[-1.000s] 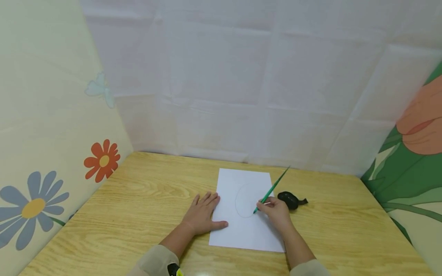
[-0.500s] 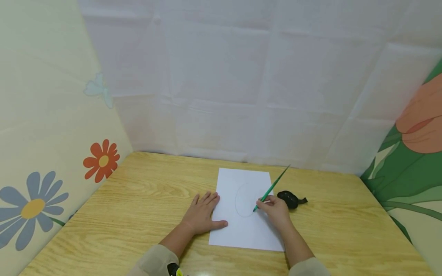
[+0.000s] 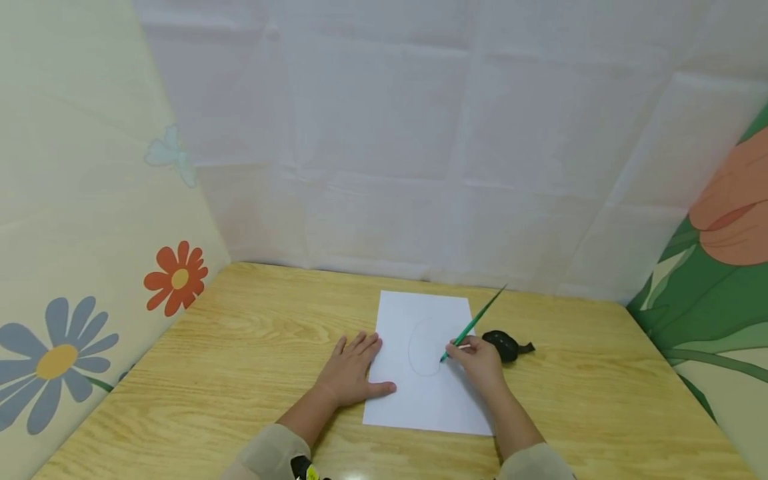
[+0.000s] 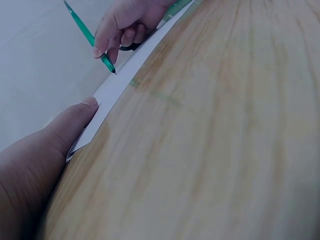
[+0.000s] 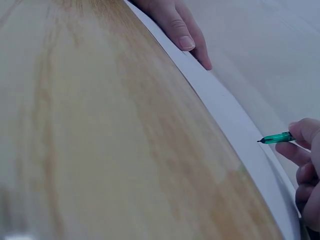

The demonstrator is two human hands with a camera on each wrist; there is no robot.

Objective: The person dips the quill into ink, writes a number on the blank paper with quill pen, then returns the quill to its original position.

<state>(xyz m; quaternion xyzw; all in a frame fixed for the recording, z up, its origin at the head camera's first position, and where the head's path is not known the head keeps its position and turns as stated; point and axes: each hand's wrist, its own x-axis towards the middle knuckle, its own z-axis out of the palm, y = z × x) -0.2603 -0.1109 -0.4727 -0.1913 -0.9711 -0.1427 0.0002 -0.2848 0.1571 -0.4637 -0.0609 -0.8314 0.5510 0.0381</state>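
A white sheet of paper [image 3: 414, 403] lies on the wooden table, bearing a thin curved line like an unclosed oval. My right hand [image 3: 480, 368] pinches a green pen [image 3: 474, 321] between thumb and fingers, its tip at the paper by the lower right end of the curve. In the right wrist view the pen's dark point [image 5: 260, 141] shows close over the sheet. My left hand [image 3: 351, 375] lies flat with fingers spread at the sheet's left edge, the thumb [image 4: 82, 112] resting on the paper.
Right beside my right hand sits a glossy black object [image 3: 503, 346] with a short tail-like end. The wood-grain table [image 3: 258, 333] reaches back to a pale hanging cloth [image 3: 372, 133]. Flower-patterned panels [image 3: 60, 360] stand at both sides.
The pen tip has moved slightly upward along the right side of the curve, my right hand shifting a little with it. The left hand stays in place.
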